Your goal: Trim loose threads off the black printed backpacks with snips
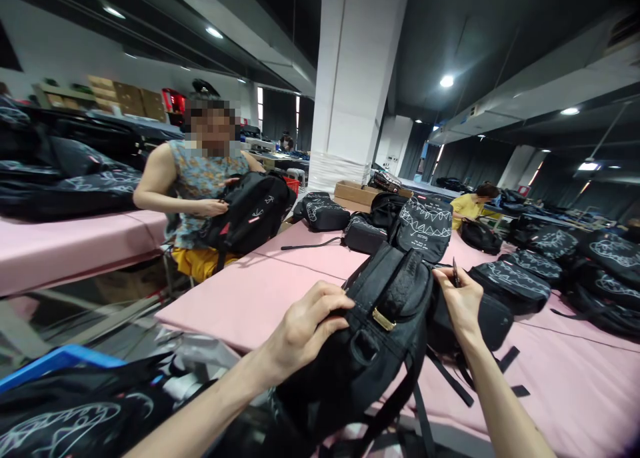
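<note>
A black backpack (pixel 380 338) with a small gold tag stands on the near edge of the pink table (pixel 260 291). My left hand (pixel 305 328) is curled over its left side, fingers closed on the fabric. At the bag's upper right edge, my right hand (pixel 460 301) pinches a small dark tool (pixel 455 273) that sticks up from the fingers; I cannot make out what it is. Black straps hang from the bag toward me.
Several black backpacks (pixel 425 225) with white line prints lie across the table's far and right parts. A seated person (pixel 200 185) at the left handles another black bag (pixel 250 211). Another person (pixel 473 205) sits farther back. A white pillar (pixel 355 78) and cardboard box (pixel 355 193) stand behind. More bags sit at my lower left.
</note>
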Demonstrator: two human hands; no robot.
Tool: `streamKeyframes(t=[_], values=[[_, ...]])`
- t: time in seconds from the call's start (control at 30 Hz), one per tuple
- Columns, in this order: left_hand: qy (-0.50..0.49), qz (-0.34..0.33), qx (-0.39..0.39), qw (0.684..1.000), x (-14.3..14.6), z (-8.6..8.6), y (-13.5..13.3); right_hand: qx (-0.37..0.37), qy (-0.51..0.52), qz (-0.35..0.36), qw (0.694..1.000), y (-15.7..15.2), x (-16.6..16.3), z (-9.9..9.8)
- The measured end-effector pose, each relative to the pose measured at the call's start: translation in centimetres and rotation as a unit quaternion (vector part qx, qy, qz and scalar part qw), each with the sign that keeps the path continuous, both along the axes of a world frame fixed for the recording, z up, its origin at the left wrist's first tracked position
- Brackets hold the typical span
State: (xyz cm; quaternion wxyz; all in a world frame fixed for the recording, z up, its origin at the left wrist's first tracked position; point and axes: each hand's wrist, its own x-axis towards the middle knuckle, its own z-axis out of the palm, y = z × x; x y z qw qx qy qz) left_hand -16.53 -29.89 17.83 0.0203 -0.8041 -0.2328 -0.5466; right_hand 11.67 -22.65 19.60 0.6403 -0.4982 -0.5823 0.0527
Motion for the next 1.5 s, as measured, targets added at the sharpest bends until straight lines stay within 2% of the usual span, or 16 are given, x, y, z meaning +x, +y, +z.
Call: streamKeyframes(t=[0.17, 0.27, 0.33, 0.47, 0.57, 0.67, 0.73, 0.83, 0.93, 1.1, 1.23, 1.33, 1.4, 1.5], values=[[0.043, -0.044, -0.023, 0.998, -0.5, 0.1, 0.0, -0.004, -0.005, 0.000, 1.000, 0.0, -0.3, 0.1], [0.009, -0.069, -0.052, 0.996, -0.7, 0.2, -0.3, -0.005, -0.003, 0.003, 1.000, -0.1, -0.5, 0.2], [-0.015, -0.056, -0.066, 0.996, -1.0, 0.2, -0.2, -0.005, 0.002, 0.006, 1.000, -0.3, -0.7, 0.3], [-0.007, -0.012, -0.087, 0.996, -2.9, 0.9, 2.0, -0.013, 0.032, 0.025, 0.999, -1.0, -1.2, 0.6], [0.007, 0.057, -0.094, 0.994, -4.5, 3.0, 4.0, -0.031, 0.051, 0.059, 0.996, -1.9, -2.2, 1.0], [0.001, 0.169, -0.018, 0.985, -3.4, 5.2, 3.7, -0.045, 0.019, 0.087, 0.995, -3.0, -3.8, 1.5], [0.054, 0.197, 0.062, 0.977, -0.9, 5.6, 2.2, -0.041, -0.012, 0.088, 0.995, -3.6, -4.8, 1.6], [0.171, 0.265, 0.139, 0.939, 3.2, 4.3, 0.1, -0.033, -0.047, 0.084, 0.995, -4.1, -5.5, 1.4], [0.182, 0.331, 0.176, 0.909, 5.1, 2.5, -0.2, -0.019, -0.094, 0.074, 0.993, -4.3, -5.3, 1.1], [0.153, 0.308, 0.235, 0.909, 5.1, 1.0, 0.1, 0.013, -0.139, 0.052, 0.989, -3.9, -4.6, 1.0], [0.173, 0.365, 0.186, 0.896, 5.8, 0.7, -0.1, 0.011, -0.132, 0.065, 0.989, -3.4, -5.0, 1.1], [0.182, 0.404, 0.152, 0.883, 6.3, 1.2, 0.2, 0.016, -0.166, 0.083, 0.982, -3.2, -5.4, 1.3], [0.192, 0.396, 0.139, 0.887, 6.2, 1.6, 0.5, 0.013, -0.208, 0.058, 0.976, -2.7, -5.5, 1.6], [0.203, 0.335, 0.122, 0.912, 5.7, 1.7, 0.8, -0.032, -0.222, 0.003, 0.974, -1.2, -5.4, 2.3]])
